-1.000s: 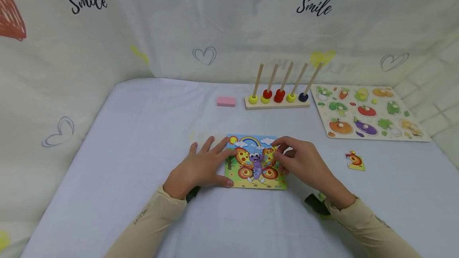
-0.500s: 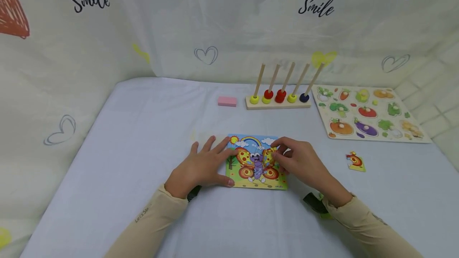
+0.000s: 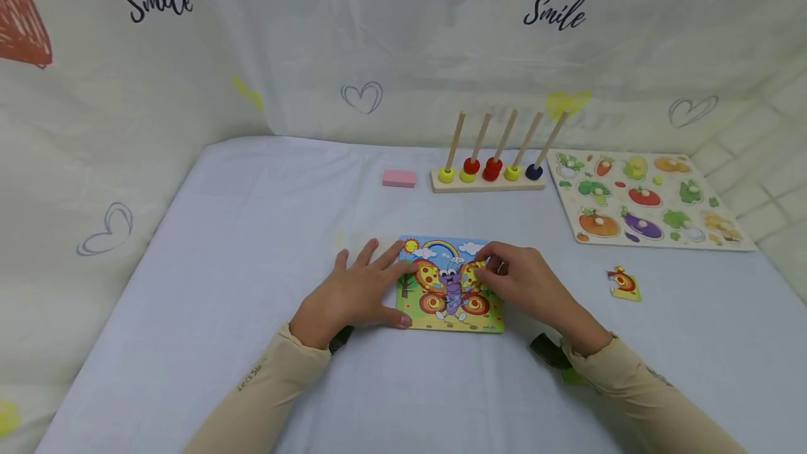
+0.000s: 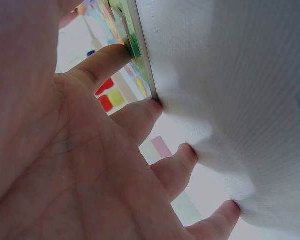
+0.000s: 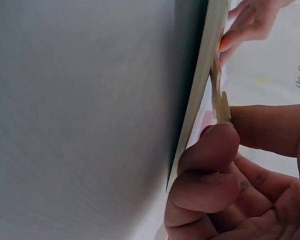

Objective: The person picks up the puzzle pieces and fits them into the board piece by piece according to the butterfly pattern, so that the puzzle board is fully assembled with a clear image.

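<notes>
A butterfly jigsaw puzzle (image 3: 435, 321) lies flat in front of me, most of its picture showing. My left hand (image 3: 356, 293) is spread at its left side, with thumb and index finger touching the board; in the left wrist view other fingertips (image 4: 189, 152) rest on the cloth. At the puzzle's upper right, my right hand (image 3: 529, 282) pinches a puzzle piece (image 5: 223, 107) between thumb and index finger. That piece stands tilted up from the board in the right wrist view, and its far part overlaps the puzzle. The fingers hide the puzzle's right edge from the head.
A loose puzzle piece (image 3: 625, 284) lies to the right. Something green (image 3: 572, 376) shows partly under the right wrist. Behind are a pink block (image 3: 399, 179), a bead stand with pegs (image 3: 488, 185) and a vegetable peg board (image 3: 656, 202). White cloth covers the table.
My right hand has shifted slightly left over the puzzle, still pinching the piece. The left hand keeps its place on the board.
</notes>
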{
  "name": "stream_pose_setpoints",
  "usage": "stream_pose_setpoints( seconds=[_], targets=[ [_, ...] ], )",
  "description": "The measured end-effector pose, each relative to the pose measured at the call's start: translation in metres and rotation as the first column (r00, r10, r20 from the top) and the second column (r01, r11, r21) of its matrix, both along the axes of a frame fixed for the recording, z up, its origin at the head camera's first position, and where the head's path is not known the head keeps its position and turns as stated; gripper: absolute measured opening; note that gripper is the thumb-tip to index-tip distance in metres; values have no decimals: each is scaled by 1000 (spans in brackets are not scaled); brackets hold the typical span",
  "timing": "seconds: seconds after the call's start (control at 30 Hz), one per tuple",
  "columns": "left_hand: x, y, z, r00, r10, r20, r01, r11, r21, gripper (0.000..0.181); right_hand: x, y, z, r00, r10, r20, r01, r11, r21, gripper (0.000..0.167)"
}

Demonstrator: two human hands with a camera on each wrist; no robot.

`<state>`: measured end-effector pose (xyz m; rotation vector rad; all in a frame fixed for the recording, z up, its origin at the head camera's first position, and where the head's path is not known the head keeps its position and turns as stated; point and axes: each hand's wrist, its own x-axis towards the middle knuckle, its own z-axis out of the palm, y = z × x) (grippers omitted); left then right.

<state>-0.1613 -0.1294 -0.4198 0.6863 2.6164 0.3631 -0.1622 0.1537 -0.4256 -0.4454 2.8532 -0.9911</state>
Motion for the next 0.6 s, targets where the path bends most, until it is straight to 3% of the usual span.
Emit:
stream_pose_setpoints(
  seconds=[0.6],
  targets=[
    [-1, 1, -2, 1000, 1, -11, -1, 1000, -19, 87, -11, -2, 0, 993, 42, 110, -53, 994, 98, 25]
  ],
)
